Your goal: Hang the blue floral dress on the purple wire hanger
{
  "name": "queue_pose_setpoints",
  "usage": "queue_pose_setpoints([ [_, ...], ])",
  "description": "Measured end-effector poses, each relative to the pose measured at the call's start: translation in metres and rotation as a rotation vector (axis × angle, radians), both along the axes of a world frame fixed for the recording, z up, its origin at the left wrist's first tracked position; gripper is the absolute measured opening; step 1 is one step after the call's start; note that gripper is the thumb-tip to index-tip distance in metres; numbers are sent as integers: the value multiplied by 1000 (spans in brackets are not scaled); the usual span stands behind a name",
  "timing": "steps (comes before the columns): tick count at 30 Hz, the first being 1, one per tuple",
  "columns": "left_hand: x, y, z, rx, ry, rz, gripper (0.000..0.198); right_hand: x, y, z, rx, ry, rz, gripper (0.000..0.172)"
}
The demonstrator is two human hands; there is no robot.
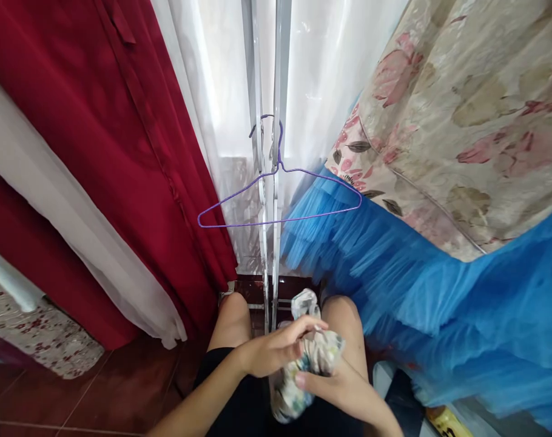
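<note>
My left hand point(271, 352) and my right hand point(337, 385) both grip a small bundle of white patterned cloth point(310, 358) held low over my knees. The left fingers curl over its top; the right hand cups it from below with the thumb pressed on it. A purple wire hanger point(280, 200) hangs empty on a white metal rack post point(267, 182) straight ahead, above the hands.
Red curtain point(121, 152) with a white band hangs on the left, sheer white curtain point(221, 79) behind the rack. Blue tulle fabric point(440, 291) and floral cloth point(476, 121) fill the right. Dark red tiled floor point(112, 388) lies below, with a yellow object point(446, 422) at the bottom right.
</note>
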State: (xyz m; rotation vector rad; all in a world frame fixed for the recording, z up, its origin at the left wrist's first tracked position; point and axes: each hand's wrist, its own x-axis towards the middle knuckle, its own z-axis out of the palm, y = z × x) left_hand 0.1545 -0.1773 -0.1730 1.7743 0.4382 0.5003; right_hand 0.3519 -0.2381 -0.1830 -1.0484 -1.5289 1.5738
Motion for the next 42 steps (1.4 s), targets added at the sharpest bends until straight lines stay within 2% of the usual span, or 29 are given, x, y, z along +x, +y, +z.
queue_pose_setpoints([
  [2, -14, -6, -20, 19, 134, -83, 81, 25, -1, 5, -72, -53, -7, 41],
  [5, -33, -15, -49, 178, 339, -87, 58, 61, -2, 8, -175, -114, -100, 39],
  [7, -51, -11, -56, 332, 413, -33, 46, 76, 1, 15, -175, -141, -65, 35],
  [8, -63, -6, -55, 408, 438, 13, 44, 79, 5, 21, -157, -159, -38, 32],
  [10, -92, 12, -40, 537, 483, 123, 40, 80, 17, 39, -104, -212, -28, 27],
  [13, -141, 49, 2, 658, 556, 296, 24, 69, 51, 71, 111, -291, -139, 20],
  [17, -194, 98, 63, 857, 610, 510, 19, 45, 120, 100, 625, -437, -336, 57],
  [19, -208, 119, 88, 935, 612, 633, 18, 33, 156, 104, 775, -511, -421, 65],
  [20, -211, 128, 99, 971, 608, 696, 20, 27, 172, 105, 801, -543, -447, 63],
  [22, -212, 140, 116, 1040, 588, 783, 22, 15, 195, 103, 793, -611, -462, 44],
  [24, -202, 145, 131, 1109, 552, 817, 20, 4, 206, 99, 775, -676, -463, 27],
  [28, -155, 136, 153, 1177, 469, 768, 14, -13, 197, 92, 812, -692, -435, 35],
  [31, -116, 132, 159, 1138, 339, 687, 15, -13, 179, 89, 831, -652, -384, 26],
  [32, -106, 134, 158, 1135, 256, 713, 13, -9, 174, 89, 834, -629, -395, 19],
  [33, -99, 137, 156, 1144, 172, 764, 10, -2, 170, 89, 837, -596, -429, 20],
  [36, -89, 148, 147, 1179, 13, 957, 9, 31, 163, 95, 854, -479, -667, 67],
  [37, -89, 152, 144, 1176, 0, 988, 12, 45, 163, 99, 867, -458, -759, 74],
  [38, -89, 155, 143, 1167, -12, 1001, 16, 59, 164, 104, 880, -455, -822, 73],
  [39, -90, 157, 143, 1158, -24, 1004, 19, 72, 165, 111, 886, -472, -844, 62],
  [41, -94, 160, 145, 1140, -36, 1012, 26, 95, 167, 127, 840, -557, -745, 30],
  [42, -97, 162, 147, 1127, -37, 1028, 28, 103, 167, 135, 786, -589, -651, 22],
])
